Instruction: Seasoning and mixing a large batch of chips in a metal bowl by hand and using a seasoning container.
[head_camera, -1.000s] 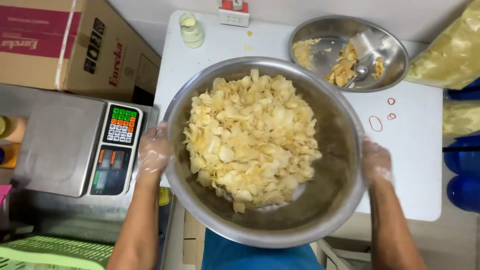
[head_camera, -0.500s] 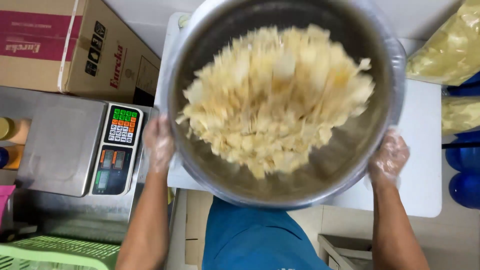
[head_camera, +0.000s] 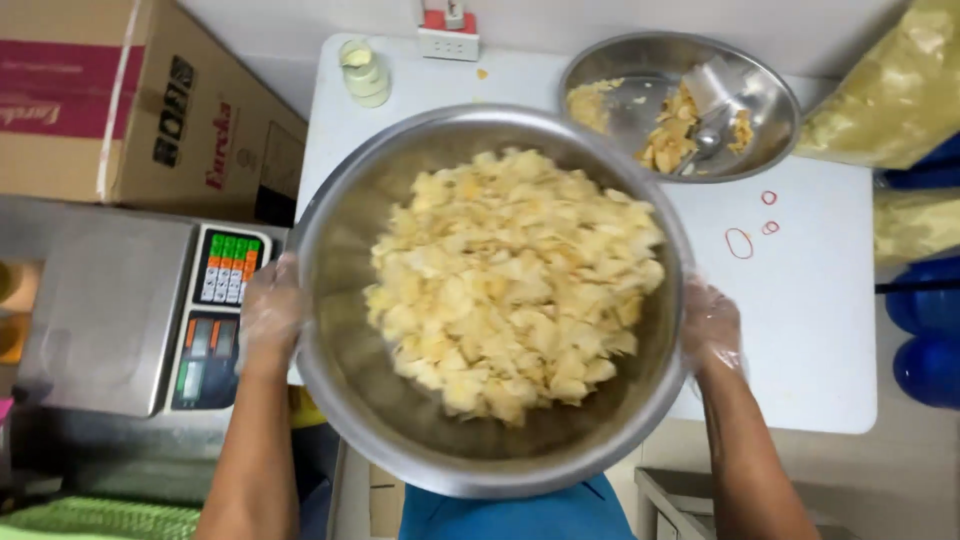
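Note:
A large steel bowl (head_camera: 340, 330) full of pale yellow chips (head_camera: 510, 270) is held up over the near edge of a white table (head_camera: 810, 330). My left hand (head_camera: 268, 312), in a thin clear glove, grips the bowl's left rim. On the right rim sits my right hand (head_camera: 712, 328), gloved the same way. The chips lie heaped in the middle of the bowl, slightly blurred.
A smaller steel bowl (head_camera: 770, 100) with chip scraps and a scoop stands at the table's back right. Red rubber bands (head_camera: 740, 242) lie near it. A small jar (head_camera: 364, 72) stands at the back left. A digital scale (head_camera: 130, 320) and cardboard box (head_camera: 130, 110) are left; chip bags (head_camera: 880, 90) right.
The bowl was swung up toward the camera with the chips tossed in the air, and has come back down lower; the chips have settled into it again.

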